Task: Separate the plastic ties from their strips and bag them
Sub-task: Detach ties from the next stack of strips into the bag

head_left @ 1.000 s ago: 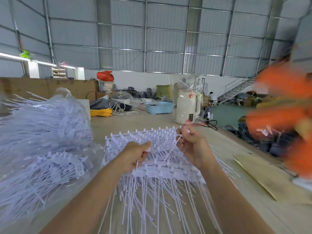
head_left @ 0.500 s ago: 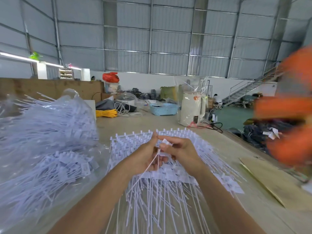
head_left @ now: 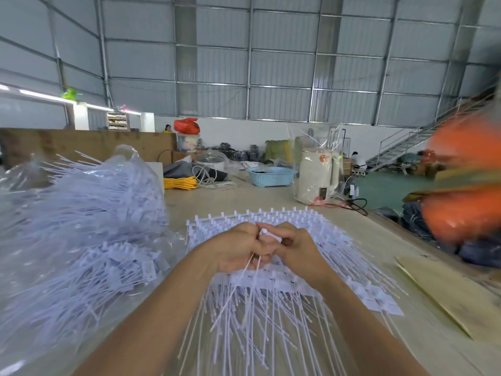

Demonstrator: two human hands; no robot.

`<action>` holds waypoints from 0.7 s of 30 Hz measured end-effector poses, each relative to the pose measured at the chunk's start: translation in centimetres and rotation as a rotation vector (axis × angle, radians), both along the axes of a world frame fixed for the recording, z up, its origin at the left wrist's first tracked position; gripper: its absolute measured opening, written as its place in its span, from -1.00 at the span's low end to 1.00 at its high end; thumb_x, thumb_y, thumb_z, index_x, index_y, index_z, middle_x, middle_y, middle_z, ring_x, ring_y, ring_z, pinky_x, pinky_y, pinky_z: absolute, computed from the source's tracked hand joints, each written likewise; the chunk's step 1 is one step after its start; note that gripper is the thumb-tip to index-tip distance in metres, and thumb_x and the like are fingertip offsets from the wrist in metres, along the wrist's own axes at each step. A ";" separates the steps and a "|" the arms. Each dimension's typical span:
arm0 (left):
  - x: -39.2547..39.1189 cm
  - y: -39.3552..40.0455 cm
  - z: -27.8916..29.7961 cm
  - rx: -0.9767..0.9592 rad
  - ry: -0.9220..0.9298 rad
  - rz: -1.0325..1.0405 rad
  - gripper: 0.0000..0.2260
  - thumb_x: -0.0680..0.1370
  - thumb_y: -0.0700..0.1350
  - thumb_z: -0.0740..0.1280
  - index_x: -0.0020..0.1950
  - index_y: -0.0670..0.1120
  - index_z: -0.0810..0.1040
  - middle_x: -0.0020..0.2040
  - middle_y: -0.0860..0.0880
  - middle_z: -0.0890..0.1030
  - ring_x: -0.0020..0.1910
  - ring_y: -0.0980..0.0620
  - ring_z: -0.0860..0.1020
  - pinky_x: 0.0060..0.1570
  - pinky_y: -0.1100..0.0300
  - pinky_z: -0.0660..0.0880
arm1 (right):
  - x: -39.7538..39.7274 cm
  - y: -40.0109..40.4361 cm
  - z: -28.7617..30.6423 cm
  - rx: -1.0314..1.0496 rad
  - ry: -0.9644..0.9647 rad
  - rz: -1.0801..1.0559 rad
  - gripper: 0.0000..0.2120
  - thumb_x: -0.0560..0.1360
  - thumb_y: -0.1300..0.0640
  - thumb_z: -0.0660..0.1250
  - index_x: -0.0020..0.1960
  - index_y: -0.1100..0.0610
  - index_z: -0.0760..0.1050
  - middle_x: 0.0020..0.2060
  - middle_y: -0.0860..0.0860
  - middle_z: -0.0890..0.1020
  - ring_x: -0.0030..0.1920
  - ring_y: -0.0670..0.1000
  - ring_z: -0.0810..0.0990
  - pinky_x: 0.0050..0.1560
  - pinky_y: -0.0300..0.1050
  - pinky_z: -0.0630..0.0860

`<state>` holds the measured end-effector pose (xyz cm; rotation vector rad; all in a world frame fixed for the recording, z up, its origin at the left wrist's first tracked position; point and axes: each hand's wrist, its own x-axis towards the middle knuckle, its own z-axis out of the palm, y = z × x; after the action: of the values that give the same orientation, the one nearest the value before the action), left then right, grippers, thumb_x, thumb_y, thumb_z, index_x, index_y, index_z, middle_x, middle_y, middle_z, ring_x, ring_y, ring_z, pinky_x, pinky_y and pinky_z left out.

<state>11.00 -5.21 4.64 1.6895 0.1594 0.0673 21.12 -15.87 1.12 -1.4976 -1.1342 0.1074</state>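
Above the stack of uncut strips (head_left: 271,278) on the table (head_left: 257,196), my left hand (head_left: 238,249) and right hand (head_left: 295,248) meet, both curled and pinching one plastic tie (head_left: 268,234), so its head can, I judge, be twisted off while my left fist keeps a few loose tails gathered. Bagged ties fill the clear bag (head_left: 81,226) at left (close for dropping). Cardboard (head_left: 447,291) lies right; a blurred orange shape (head_left: 466,191) crowds that edge.
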 end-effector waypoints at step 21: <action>-12.8 17.4 -2.9 1.256 0.470 0.766 -0.60 0.62 -0.06 0.13 0.36 -0.29 0.31 0.33 -0.27 0.39 0.30 -0.20 0.37 0.26 0.07 0.32 | 2.4 0.5 -3.3 -0.338 -0.180 -0.243 -0.79 0.50 0.17 0.35 0.13 0.12 0.61 -0.03 0.03 0.61 -0.20 -0.18 0.52 -0.18 -0.37 0.38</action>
<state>-1.79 12.20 1.71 2.7598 1.3370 0.4060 23.55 -15.36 -2.17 -1.9683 -1.1032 -0.0047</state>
